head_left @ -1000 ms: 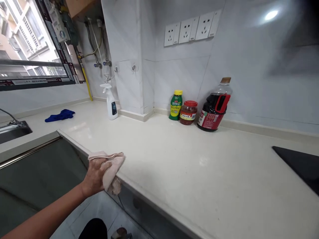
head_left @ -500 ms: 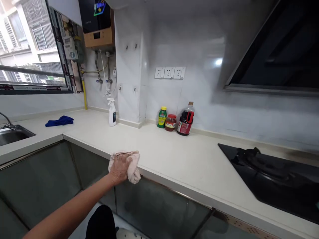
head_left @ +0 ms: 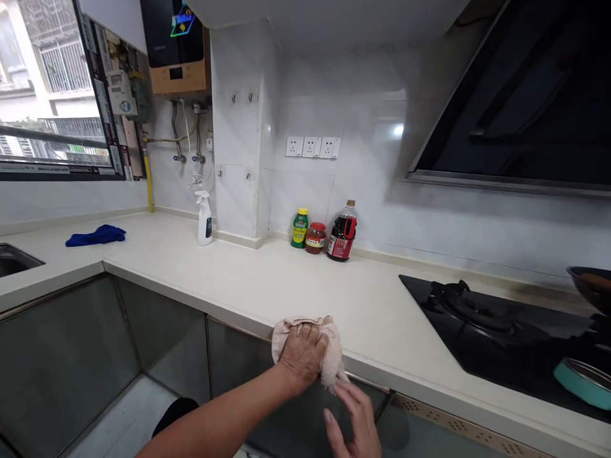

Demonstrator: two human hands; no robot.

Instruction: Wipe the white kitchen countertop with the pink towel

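Note:
A pale pink cloth lies over the front edge of the white countertop, part of it hanging down in front. My left hand presses on it from above, fingers bent into the fabric. Just below and to the right, my right hand comes up from the bottom of the view with thumb and fingers apart. Its fingertips are at the hanging end of the cloth; whether they touch it I cannot tell.
Along the wall stand a white spray bottle, a green bottle, a red-lidded jar and a dark sauce bottle. A blue cloth lies near the sink. Right are a black gas stove, a pan and a teal-sided object.
My left hand and the cloth have moved right along the counter's front edge. My right hand has come into view from below. The view has turned to the right.

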